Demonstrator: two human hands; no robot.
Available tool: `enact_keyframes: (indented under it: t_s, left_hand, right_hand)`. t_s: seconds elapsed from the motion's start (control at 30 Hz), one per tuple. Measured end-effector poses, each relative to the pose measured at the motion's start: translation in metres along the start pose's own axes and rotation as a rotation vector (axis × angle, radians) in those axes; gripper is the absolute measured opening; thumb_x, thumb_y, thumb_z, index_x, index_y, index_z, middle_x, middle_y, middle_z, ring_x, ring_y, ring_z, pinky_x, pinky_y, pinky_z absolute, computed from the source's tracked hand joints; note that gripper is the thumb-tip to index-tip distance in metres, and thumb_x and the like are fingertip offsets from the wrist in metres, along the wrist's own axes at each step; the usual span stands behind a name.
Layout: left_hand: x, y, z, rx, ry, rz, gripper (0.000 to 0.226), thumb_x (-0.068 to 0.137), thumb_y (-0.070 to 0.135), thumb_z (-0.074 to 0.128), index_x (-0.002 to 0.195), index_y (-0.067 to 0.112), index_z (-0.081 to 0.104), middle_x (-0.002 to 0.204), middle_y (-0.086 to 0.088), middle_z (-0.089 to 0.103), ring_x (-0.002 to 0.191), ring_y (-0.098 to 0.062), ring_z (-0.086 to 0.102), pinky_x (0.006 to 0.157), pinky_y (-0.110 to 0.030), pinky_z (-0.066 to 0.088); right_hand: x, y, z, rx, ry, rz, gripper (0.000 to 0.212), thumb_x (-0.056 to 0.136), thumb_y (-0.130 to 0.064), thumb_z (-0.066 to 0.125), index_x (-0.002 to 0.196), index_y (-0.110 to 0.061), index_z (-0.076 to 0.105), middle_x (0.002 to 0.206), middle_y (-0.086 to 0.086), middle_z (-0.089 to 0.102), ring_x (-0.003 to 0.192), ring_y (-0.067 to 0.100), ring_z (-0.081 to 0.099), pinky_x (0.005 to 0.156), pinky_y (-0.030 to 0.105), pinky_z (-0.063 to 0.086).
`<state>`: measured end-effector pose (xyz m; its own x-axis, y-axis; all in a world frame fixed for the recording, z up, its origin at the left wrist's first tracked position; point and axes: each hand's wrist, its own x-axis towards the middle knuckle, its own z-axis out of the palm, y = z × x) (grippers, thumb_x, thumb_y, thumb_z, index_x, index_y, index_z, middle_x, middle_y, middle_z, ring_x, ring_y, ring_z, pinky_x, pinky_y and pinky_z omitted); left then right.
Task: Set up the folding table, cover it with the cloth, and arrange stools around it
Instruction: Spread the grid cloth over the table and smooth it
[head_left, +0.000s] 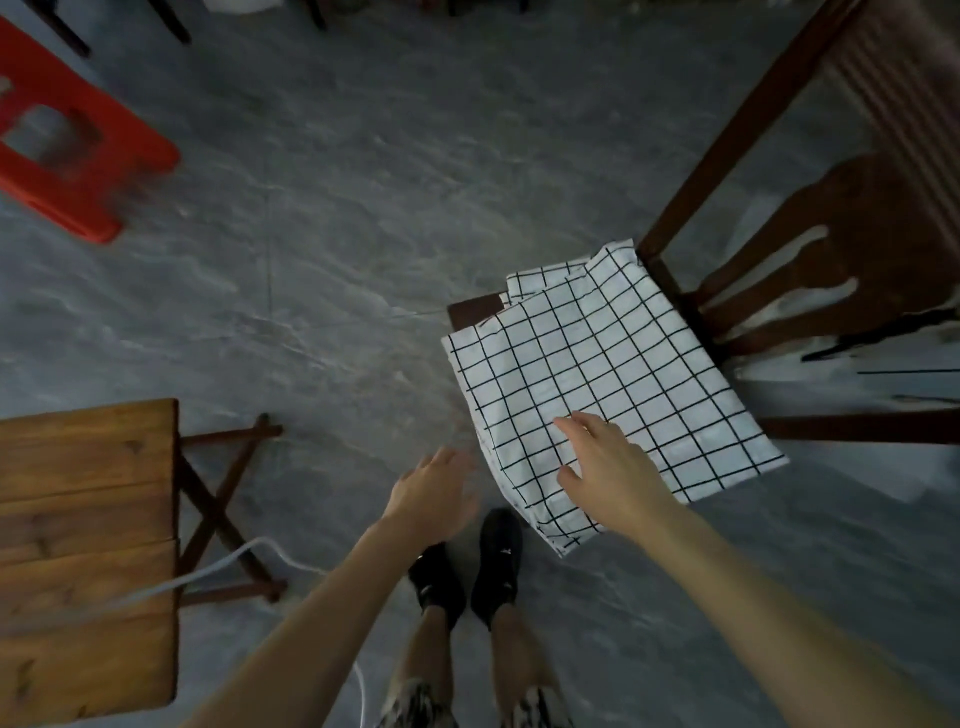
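- The folded white cloth (597, 384) with a black grid lies on the seat of a dark wooden chair (810, 218), at about three o'clock from the person's feet, its near edge overhanging the seat.
- The right hand (602, 462) reaches out palm down over the cloth's near part, fingers spread and loose, grasping nothing; whether the fingertips touch the fabric I cannot tell.
- The left hand (434, 493) stretches forward just left of the cloth, fingers relaxed, empty.
- The folding table (88, 519) stands unfolded at nine o'clock, crossed legs showing.
- A red stool (78, 150) sits at ten o'clock, well apart.
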<state>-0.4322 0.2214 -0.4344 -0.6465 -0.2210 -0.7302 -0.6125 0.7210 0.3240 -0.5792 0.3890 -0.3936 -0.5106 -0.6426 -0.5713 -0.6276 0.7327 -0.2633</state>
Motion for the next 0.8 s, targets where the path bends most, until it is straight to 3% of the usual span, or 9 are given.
enact_keyframes:
  t_s: [0.17,0.27,0.33,0.43,0.53,0.6,0.7,0.8]
  left_hand:
    - [0.066,-0.039,0.066,-0.188,-0.16,-0.178,0.048,0.083,0.044,0.061,0.125,0.022,0.056,0.131,-0.003,0.054,0.119,-0.026,0.054,0.099,-0.036,0.045]
    - [0.086,-0.05,0.081,-0.423,-0.082,-0.303,0.018,0.087,0.023,0.06,0.103,0.017,0.065,0.104,-0.009,0.066,0.104,-0.028,0.062,0.087,-0.031,0.048]
    - [0.096,-0.052,0.086,-0.509,-0.04,-0.325,0.013,0.09,0.018,0.057,0.101,0.017,0.065,0.096,-0.005,0.063,0.099,-0.026,0.062,0.08,-0.027,0.046]
    - [0.115,-0.051,0.087,-0.537,0.024,-0.297,0.021,0.093,0.022,0.055,0.112,0.015,0.061,0.1,-0.004,0.061,0.099,-0.026,0.06,0.076,-0.023,0.039]
    - [0.14,-0.048,0.08,-0.555,0.086,-0.256,0.028,0.096,0.023,0.051,0.122,0.012,0.055,0.113,-0.007,0.06,0.102,-0.028,0.058,0.08,-0.028,0.043]
    - [0.155,-0.041,0.07,-0.585,0.154,-0.232,0.026,0.097,0.022,0.049,0.12,0.011,0.053,0.115,-0.009,0.057,0.101,-0.029,0.056,0.08,-0.033,0.044]
    - [0.173,-0.028,0.049,-0.636,0.288,-0.194,0.032,0.097,0.022,0.05,0.126,0.008,0.048,0.121,-0.005,0.047,0.103,-0.021,0.051,0.081,-0.028,0.036]
    - [0.19,-0.024,0.023,-0.655,0.54,-0.149,0.037,0.093,0.019,0.052,0.128,0.007,0.047,0.126,-0.008,0.045,0.101,-0.02,0.05,0.09,-0.036,0.042]
  right_hand:
    - [0.026,0.018,0.058,0.007,0.003,0.064,0.058,0.094,-0.027,0.047,0.147,-0.02,0.027,0.16,0.007,0.011,0.133,0.024,0.033,0.09,0.036,0.047]
    - [0.039,0.024,0.083,0.044,0.0,0.149,0.06,0.092,-0.023,0.053,0.146,-0.021,0.026,0.159,0.014,0.003,0.132,0.028,0.034,0.083,0.036,0.051]
    - [0.05,0.028,0.1,0.055,0.013,0.18,0.062,0.092,-0.023,0.056,0.146,-0.02,0.026,0.158,0.016,0.003,0.132,0.029,0.034,0.085,0.036,0.051]
    - [0.068,0.036,0.125,0.065,-0.022,0.21,0.061,0.093,-0.026,0.056,0.146,-0.019,0.027,0.156,0.016,0.013,0.132,0.03,0.036,0.093,0.038,0.046]
    - [0.082,0.047,0.148,0.096,-0.143,0.246,0.06,0.092,-0.028,0.058,0.145,-0.022,0.029,0.148,0.011,0.023,0.132,0.03,0.031,0.098,0.041,0.044]
    - [0.087,0.05,0.158,0.115,-0.139,0.258,0.057,0.091,-0.026,0.061,0.14,-0.023,0.033,0.141,0.01,0.028,0.129,0.03,0.029,0.096,0.04,0.045]
    - [0.089,0.051,0.167,0.078,-0.087,0.24,0.053,0.088,-0.02,0.064,0.133,-0.023,0.036,0.135,0.011,0.032,0.123,0.029,0.032,0.089,0.037,0.048]
    - [0.09,0.057,0.169,0.002,-0.094,0.18,0.062,0.086,-0.017,0.065,0.137,-0.023,0.031,0.138,0.013,0.028,0.124,0.031,0.031,0.085,0.035,0.049]
